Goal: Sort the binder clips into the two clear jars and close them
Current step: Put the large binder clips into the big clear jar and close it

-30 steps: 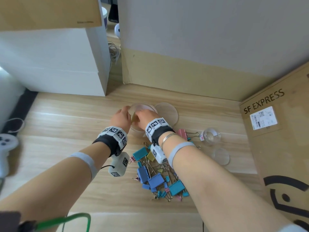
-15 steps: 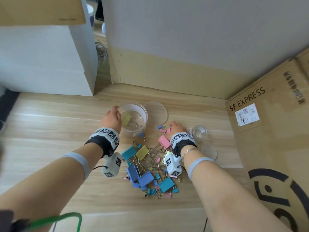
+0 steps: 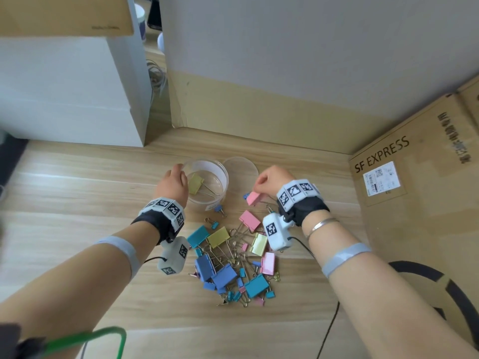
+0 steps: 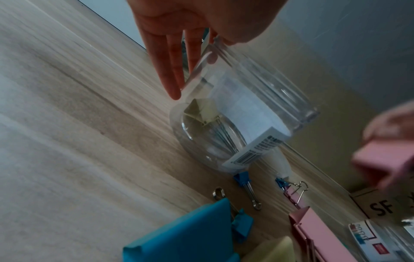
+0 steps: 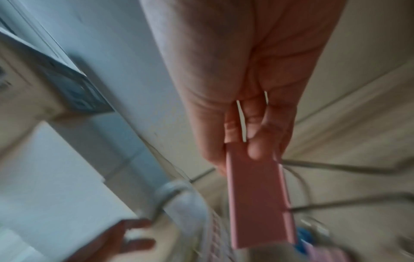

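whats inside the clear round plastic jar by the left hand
One yellow binder clip lies on the bottom of the clear round plastic jar. The left hand covers its left wall; anything there is hidden.

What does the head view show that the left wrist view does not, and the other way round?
Only the head view: the bracelet and the green loop. Only the left wrist view: the left hand's fingers lying along the wall of the jar. Both: that clear jar with a yellow clip inside, and the pink clip in the right hand's grip.
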`<state>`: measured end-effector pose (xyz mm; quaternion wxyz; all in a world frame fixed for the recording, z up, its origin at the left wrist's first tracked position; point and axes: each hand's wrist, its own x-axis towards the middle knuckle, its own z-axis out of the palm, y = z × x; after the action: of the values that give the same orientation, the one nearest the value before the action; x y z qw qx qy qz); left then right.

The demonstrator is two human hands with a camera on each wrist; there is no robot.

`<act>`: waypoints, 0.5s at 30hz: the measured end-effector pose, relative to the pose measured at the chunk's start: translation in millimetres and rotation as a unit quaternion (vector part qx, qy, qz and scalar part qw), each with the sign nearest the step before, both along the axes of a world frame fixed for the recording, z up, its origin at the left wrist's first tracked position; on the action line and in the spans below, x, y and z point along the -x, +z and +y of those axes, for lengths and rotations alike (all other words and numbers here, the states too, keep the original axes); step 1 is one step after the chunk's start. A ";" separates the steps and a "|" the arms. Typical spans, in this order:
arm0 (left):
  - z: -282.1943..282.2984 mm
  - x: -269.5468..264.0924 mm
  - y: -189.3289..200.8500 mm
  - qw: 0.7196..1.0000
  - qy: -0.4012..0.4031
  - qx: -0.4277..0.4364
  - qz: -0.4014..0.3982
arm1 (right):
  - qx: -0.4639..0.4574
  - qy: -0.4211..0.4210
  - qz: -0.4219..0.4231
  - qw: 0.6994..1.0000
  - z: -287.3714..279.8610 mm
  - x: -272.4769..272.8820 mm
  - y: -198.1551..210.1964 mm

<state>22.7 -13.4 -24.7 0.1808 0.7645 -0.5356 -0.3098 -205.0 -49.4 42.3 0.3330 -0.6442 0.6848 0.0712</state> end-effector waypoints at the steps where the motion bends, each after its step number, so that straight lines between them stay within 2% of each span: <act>1: 0.1 -0.3 0.3 1.000 -0.001 0.000 0.002 | 0.014 0.003 -0.023 1.000 -4.7 -7.0 12.9; 4: -0.5 -1.1 1.2 1.000 -0.001 -0.001 0.006 | 0.061 0.003 -0.106 0.993 -18.2 -35.5 43.0; 7: -0.7 -1.2 0.8 1.000 -0.003 -0.001 0.011 | 0.055 0.009 -0.166 0.985 -25.3 -70.4 46.1; 11: -1.5 -2.7 -1.5 1.000 -0.006 -0.003 0.024 | 0.054 0.065 -0.126 0.988 -27.3 -106.0 25.7; 13: -1.4 -3.8 -2.8 0.999 -0.007 -0.002 0.035 | 0.079 0.124 -0.080 0.986 -27.5 -115.2 18.4; 15: -0.9 -5.2 -4.7 0.999 -0.005 0.003 0.054 | 0.116 0.147 -0.074 0.979 -29.7 -120.9 18.3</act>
<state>27.9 -14.3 -29.4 0.2100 0.7435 -0.5296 -0.3502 -84.1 -79.1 60.6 0.2911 -0.7757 0.5598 -0.0085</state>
